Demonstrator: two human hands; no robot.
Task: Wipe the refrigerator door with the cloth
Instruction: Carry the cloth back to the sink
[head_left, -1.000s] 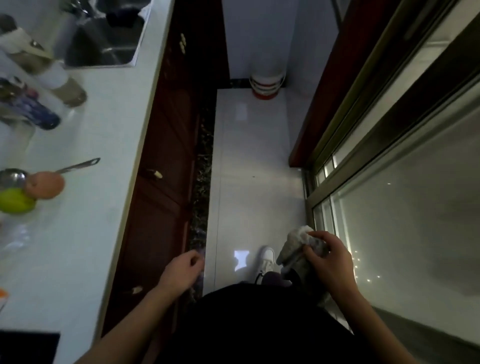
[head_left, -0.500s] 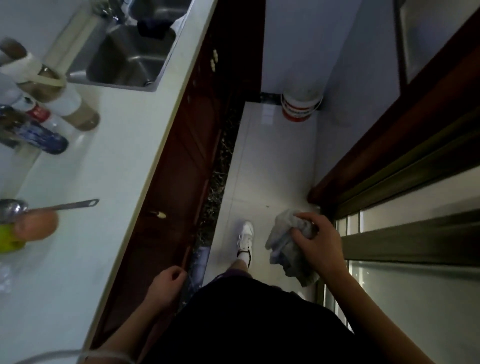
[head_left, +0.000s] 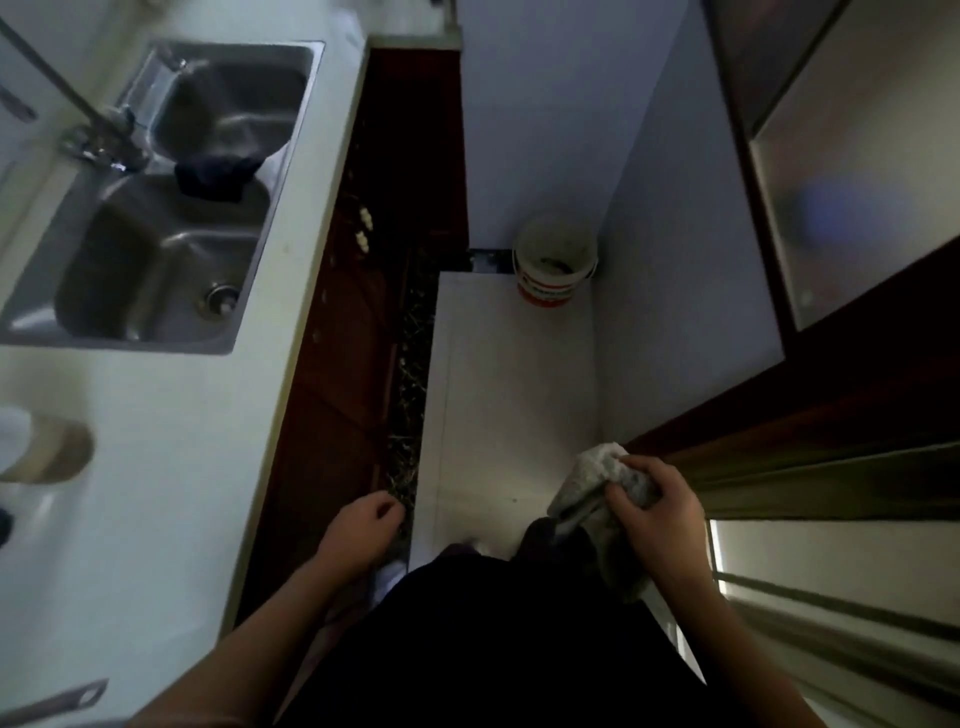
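Observation:
A crumpled grey cloth (head_left: 592, 483) hangs bunched in my right hand (head_left: 657, 514), low at the right, close to a sliding door frame. My left hand (head_left: 363, 525) hangs at my side by the dark red cabinets, fingers loosely curled with nothing in them. A pale glossy panel (head_left: 841, 161) in a dark frame fills the upper right; I cannot tell whether it is the refrigerator door.
A white counter (head_left: 156, 467) with a double steel sink (head_left: 156, 244) and tap runs along the left. Dark red cabinet doors (head_left: 343, 364) stand below it. A white bucket (head_left: 553, 265) sits in the far corner of the narrow tiled floor (head_left: 509, 395). A bottle (head_left: 41, 449) lies on the counter.
The view has swung forward along the aisle, bringing the sink into sight and losing the fruit. My right hand stays shut on the cloth; my left hand has curled slightly.

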